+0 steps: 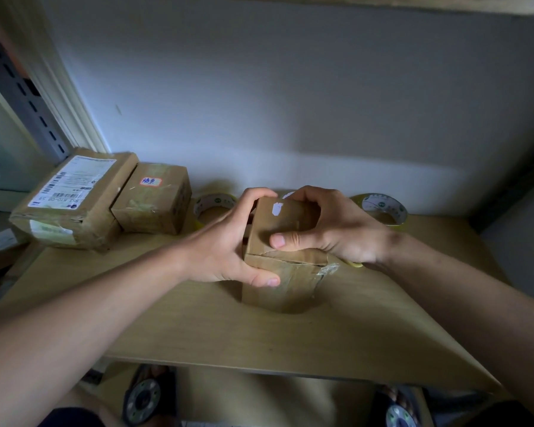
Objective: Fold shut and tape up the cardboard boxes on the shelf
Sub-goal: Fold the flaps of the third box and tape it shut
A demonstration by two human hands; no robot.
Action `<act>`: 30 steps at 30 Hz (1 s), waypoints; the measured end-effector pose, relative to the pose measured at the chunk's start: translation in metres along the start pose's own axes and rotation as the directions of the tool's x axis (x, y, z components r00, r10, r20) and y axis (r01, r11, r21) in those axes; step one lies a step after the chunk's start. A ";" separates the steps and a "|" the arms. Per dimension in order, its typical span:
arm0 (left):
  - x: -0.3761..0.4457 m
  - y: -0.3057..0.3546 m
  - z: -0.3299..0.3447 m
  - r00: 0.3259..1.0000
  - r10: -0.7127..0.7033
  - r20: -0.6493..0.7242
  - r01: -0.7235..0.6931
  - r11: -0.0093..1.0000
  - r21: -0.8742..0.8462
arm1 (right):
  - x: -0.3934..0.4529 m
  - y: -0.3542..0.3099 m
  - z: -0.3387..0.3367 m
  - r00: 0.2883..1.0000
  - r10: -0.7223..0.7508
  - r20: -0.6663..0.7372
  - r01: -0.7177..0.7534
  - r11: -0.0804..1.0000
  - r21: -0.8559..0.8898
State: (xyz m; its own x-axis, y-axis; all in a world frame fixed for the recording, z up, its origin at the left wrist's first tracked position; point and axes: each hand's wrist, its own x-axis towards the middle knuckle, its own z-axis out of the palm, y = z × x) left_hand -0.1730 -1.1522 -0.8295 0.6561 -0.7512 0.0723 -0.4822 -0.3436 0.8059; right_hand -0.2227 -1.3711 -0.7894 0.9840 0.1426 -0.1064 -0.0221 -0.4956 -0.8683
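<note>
A small brown cardboard box (278,278) stands in the middle of the wooden shelf (198,328). Its top flaps are folded down, and old clear tape clings to its right front corner. My left hand (225,245) grips the box's left side, fingers curled over the top edge and thumb on the front. My right hand (333,229) grips the right side, with the thumb pressing the top flap down near the seam. A tape roll (213,208) lies behind the box to the left, and another tape roll (383,211) lies behind my right hand.
Two closed cardboard boxes sit at the back left: a larger one with a shipping label (71,201) and a smaller one with a red-edged sticker (154,201). A grey wall backs the shelf. Below the front edge are my feet in sandals (145,396).
</note>
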 end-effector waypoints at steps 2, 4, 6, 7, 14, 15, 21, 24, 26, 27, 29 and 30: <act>0.000 0.000 0.000 1.000 -0.008 0.001 0.008 1.000 0.005 | 0.001 0.000 0.000 0.999 0.005 -0.039 -0.005 1.000 0.003; 0.000 0.001 0.000 1.000 -0.017 -0.003 0.017 1.000 0.013 | 0.002 0.001 0.002 0.997 0.014 -0.075 -0.010 0.998 0.060; 0.001 0.002 0.001 1.000 -0.017 -0.004 0.017 1.000 0.023 | 0.005 0.000 0.004 0.992 0.037 -0.119 -0.020 0.989 0.144; 0.001 0.002 0.001 1.000 -0.015 -0.004 0.015 1.000 0.026 | 0.006 0.000 0.005 0.989 0.050 -0.140 -0.027 0.986 0.165; 0.000 0.001 0.002 1.000 0.014 -0.019 -0.014 0.999 0.029 | 0.010 -0.005 0.008 0.966 0.132 -0.221 -0.066 0.956 0.285; 0.000 0.002 0.002 1.000 0.018 -0.023 -0.017 0.999 0.035 | 0.010 -0.005 0.009 0.967 0.137 -0.217 -0.069 0.952 0.297; -0.003 0.008 -0.001 0.994 0.089 -0.066 -0.083 0.992 0.094 | 0.009 -0.009 0.008 0.968 0.116 -0.222 -0.027 0.930 0.366; -0.007 0.014 -0.003 0.986 0.134 -0.104 -0.114 0.977 0.180 | 0.008 -0.010 0.006 0.972 0.095 -0.215 0.010 0.896 0.444; -0.009 0.016 -0.002 0.977 0.172 -0.128 -0.138 0.960 0.244 | 0.006 -0.010 0.005 0.980 0.105 -0.167 -0.006 0.864 0.503; -0.010 0.016 -0.001 0.972 0.193 -0.135 -0.151 0.950 0.272 | 0.006 -0.009 0.004 0.985 0.114 -0.133 -0.028 0.852 0.523; -0.012 0.015 0.001 0.965 0.221 -0.143 -0.168 0.935 0.313 | 0.005 -0.006 0.002 0.987 0.143 -0.068 -0.088 0.851 0.518; -0.012 0.015 0.002 0.961 0.236 -0.145 -0.177 0.925 0.336 | 0.004 -0.004 0.001 0.987 0.159 -0.035 -0.121 0.860 0.496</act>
State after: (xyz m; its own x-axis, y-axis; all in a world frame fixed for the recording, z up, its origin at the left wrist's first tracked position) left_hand -0.1892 -1.1492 -0.8190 0.6005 -0.7213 0.3451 -0.7571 -0.3742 0.5354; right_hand -0.2183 -1.3679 -0.7871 0.9736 0.0316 -0.2261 -0.2256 -0.0188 -0.9740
